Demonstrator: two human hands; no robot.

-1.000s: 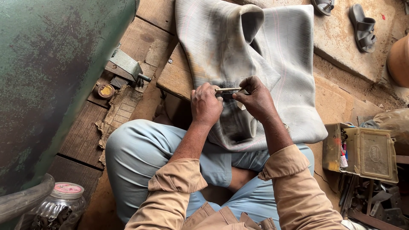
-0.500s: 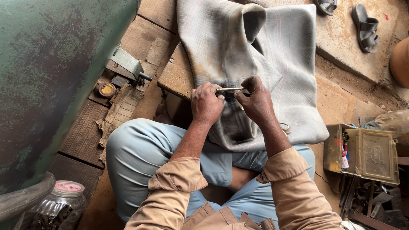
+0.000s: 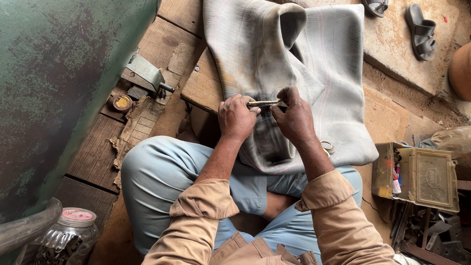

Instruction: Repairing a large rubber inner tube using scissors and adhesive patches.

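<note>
A: Item held?
B: One thin metal tool, lying crosswise, long axis left to right, over the grey rubber sheet on the wooden block.
A: Grips?
B: Left hand closed on the tool's left end; right hand pinching the right end. Both equally near.
A: Surroundings?
B: Open metal tin right; glass jar lower left.

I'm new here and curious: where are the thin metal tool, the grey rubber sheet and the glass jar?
thin metal tool (image 3: 263,103), head view, mid-shaft between both hands.
grey rubber sheet (image 3: 333,73), head view, flat right part.
glass jar (image 3: 73,235), head view, its clear shoulder.
</note>
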